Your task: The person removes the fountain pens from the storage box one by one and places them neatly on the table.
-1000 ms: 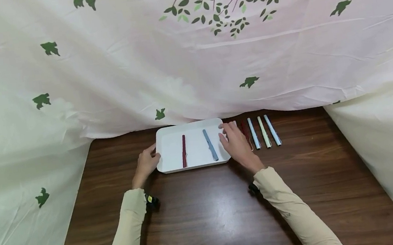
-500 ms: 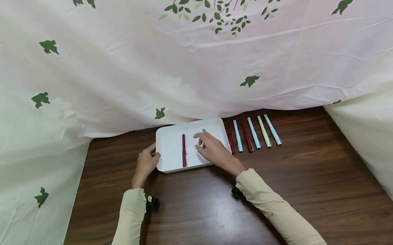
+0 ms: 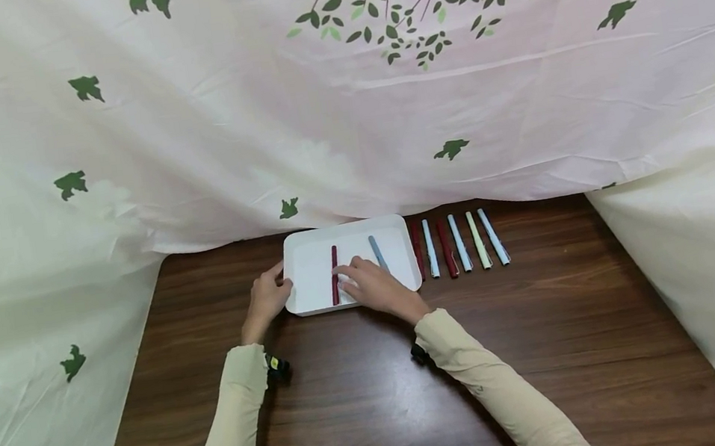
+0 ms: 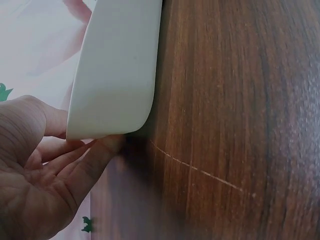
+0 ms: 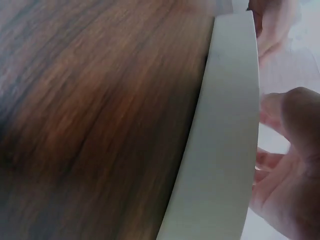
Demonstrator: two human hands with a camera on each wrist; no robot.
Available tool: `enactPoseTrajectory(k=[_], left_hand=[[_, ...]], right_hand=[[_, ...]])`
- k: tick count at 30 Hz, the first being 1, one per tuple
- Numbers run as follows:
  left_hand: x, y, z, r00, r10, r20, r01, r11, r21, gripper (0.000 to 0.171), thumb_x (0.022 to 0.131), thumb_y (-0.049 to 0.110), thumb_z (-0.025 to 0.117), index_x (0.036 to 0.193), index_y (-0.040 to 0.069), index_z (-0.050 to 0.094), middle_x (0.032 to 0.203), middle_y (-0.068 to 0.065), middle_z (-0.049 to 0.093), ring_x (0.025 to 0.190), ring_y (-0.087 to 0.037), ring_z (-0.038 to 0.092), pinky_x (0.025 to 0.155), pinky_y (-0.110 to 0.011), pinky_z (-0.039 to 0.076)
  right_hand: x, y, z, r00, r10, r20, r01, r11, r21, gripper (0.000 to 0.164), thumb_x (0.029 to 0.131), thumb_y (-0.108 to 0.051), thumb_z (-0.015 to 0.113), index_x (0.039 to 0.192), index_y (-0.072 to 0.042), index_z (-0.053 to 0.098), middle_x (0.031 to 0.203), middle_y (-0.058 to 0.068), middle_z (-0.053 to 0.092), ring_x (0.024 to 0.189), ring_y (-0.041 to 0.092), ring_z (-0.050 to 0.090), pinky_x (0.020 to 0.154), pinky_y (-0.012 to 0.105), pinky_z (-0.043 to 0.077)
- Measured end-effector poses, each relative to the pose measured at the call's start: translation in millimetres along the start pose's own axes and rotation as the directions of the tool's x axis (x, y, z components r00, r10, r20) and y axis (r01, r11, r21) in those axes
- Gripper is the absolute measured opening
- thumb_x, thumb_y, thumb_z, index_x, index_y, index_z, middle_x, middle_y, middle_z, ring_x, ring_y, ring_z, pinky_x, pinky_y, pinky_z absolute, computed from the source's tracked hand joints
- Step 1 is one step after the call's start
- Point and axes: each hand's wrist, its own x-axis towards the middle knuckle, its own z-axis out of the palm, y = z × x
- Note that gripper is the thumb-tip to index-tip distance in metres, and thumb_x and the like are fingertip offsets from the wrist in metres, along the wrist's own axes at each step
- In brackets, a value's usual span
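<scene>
A white tray (image 3: 301, 272) lies at the back of the table. My left hand (image 3: 267, 295) grips its left end, thumb at the rim and fingers under the edge in the left wrist view. My right hand (image 3: 376, 287) is over the tray, its fingertips right at a dark red pen (image 3: 335, 276), with a gap between thumb and fingers. A grey-blue pen (image 3: 378, 252) lies in the tray, its lower part hidden behind that hand. In the right wrist view the tray's wall (image 5: 222, 125) partly covers the right fingertips.
Several pens lie side by side right of the tray: dark red (image 3: 447, 249), light blue (image 3: 459, 242) and pale green (image 3: 478, 239) among them. A printed cloth (image 3: 346, 134) hangs behind the wooden table (image 3: 369, 417) and along its sides.
My right hand has moved left from the tray's right edge, past the grey-blue pen, to the dark red pen in the tray. My left hand has stayed at the tray's left end.
</scene>
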Motion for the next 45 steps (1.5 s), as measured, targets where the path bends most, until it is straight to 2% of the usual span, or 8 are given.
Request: enactPoseTrajectory(k=[4, 8, 15, 24, 30, 34, 38, 45], left_hand=[[-0.9, -1.6, 0.0, 1.0, -0.003, -0.003, 0.003, 1.0, -0.003, 0.054, 0.104, 0.013, 0.05, 0.158, 0.007, 0.046, 0.144, -0.023, 0.062, 0.114, -0.031, 0.066, 0.085, -0.04, 0.054], [-0.3, -2.6, 0.1, 1.0, 0.002, -0.001, -0.002, 1.0, -0.007, 0.054, 0.104, 0.013, 0.05, 0.158, 0.007, 0.046, 0.143, -0.023, 0.062, 0.112, -0.031, 0.066, 0.081, -0.036, 0.053], [-1.3, -1.9, 0.7, 1.0, 0.003, -0.003, -0.004, 1.0, -0.031, 0.055, 0.103, 0.012, 0.051, 0.157, 0.007, 0.047, 0.137, -0.023, 0.067, 0.103, -0.029, 0.067, 0.071, -0.031, 0.049], [0.1, -3.9, 3.2, 1.0, -0.001, -0.003, 0.001, 1.0, -0.014, 0.055, 0.104, 0.014, 0.049, 0.158, 0.008, 0.046, 0.142, -0.022, 0.064, 0.11, -0.028, 0.067, 0.077, -0.034, 0.051], [-0.3, -2.5, 1.8, 1.0, 0.004, -0.002, -0.004, 1.0, -0.02, 0.055, 0.104, 0.015, 0.049, 0.158, 0.008, 0.046, 0.142, -0.023, 0.064, 0.101, -0.028, 0.067, 0.073, -0.032, 0.049], [0.2, -2.2, 0.6, 1.0, 0.006, 0.004, -0.006, 1.0, -0.026, 0.055, 0.104, 0.015, 0.049, 0.159, 0.008, 0.045, 0.143, -0.023, 0.063, 0.099, -0.028, 0.066, 0.071, -0.031, 0.048], [0.3, -2.4, 0.2, 1.0, 0.002, 0.006, -0.002, 1.0, -0.023, 0.055, 0.104, 0.015, 0.049, 0.159, 0.008, 0.045, 0.144, -0.023, 0.062, 0.103, -0.027, 0.066, 0.073, -0.031, 0.049], [-1.7, -0.5, 0.1, 1.0, -0.001, 0.006, 0.001, 1.0, -0.026, 0.055, 0.105, 0.015, 0.049, 0.159, 0.008, 0.045, 0.145, -0.023, 0.062, 0.107, -0.029, 0.067, 0.076, -0.035, 0.05]], right_hand=[[-0.2, -5.4, 4.9, 0.99, 0.005, 0.143, -0.001, 1.0, -0.029, 0.04, 0.112, -0.028, 0.05, 0.149, -0.018, 0.06, 0.115, 0.011, 0.06, 0.095, 0.023, 0.056, 0.081, 0.038, 0.05], [0.1, -10.4, 5.8, 0.982, 0.026, 0.189, -0.017, 0.999, -0.047, 0.035, 0.113, -0.028, 0.046, 0.139, -0.019, 0.067, 0.111, 0.008, 0.058, 0.096, 0.022, 0.052, 0.082, 0.038, 0.049], [-1.0, -14.4, 6.5, 0.993, 0.073, 0.089, -0.07, 0.997, -0.037, 0.023, 0.111, -0.021, 0.051, 0.111, -0.012, 0.071, 0.098, 0.008, 0.058, 0.082, 0.019, 0.051, 0.07, 0.034, 0.046], [-2.8, -12.4, 7.5, 0.985, 0.135, -0.108, -0.141, 0.988, -0.054, 0.018, 0.097, 0.002, 0.061, 0.082, -0.006, 0.066, 0.079, 0.01, 0.06, 0.07, 0.025, 0.055, 0.062, 0.035, 0.045], [-1.4, -13.1, 5.3, 0.961, 0.253, -0.11, -0.263, 0.96, -0.092, 0.014, 0.101, 0.005, 0.056, 0.102, 0.0, 0.069, 0.089, 0.019, 0.062, 0.075, 0.031, 0.061, 0.061, 0.04, 0.053], [-0.2, -13.5, 5.9, 0.951, 0.283, -0.127, -0.297, 0.95, -0.101, 0.023, 0.101, 0.005, 0.056, 0.122, 0.0, 0.065, 0.095, 0.023, 0.063, 0.08, 0.035, 0.064, 0.061, 0.044, 0.056], [-0.3, -12.5, 8.5, 0.947, 0.275, -0.167, -0.298, 0.945, -0.134, 0.032, 0.098, 0.006, 0.06, 0.129, -0.001, 0.062, 0.098, 0.024, 0.064, 0.082, 0.037, 0.066, 0.062, 0.045, 0.057], [-2.9, -10.6, 8.6, 0.95, 0.191, -0.248, -0.25, 0.94, -0.233, 0.033, 0.097, 0.007, 0.061, 0.129, -0.003, 0.06, 0.094, 0.023, 0.064, 0.079, 0.039, 0.066, 0.063, 0.047, 0.056]])
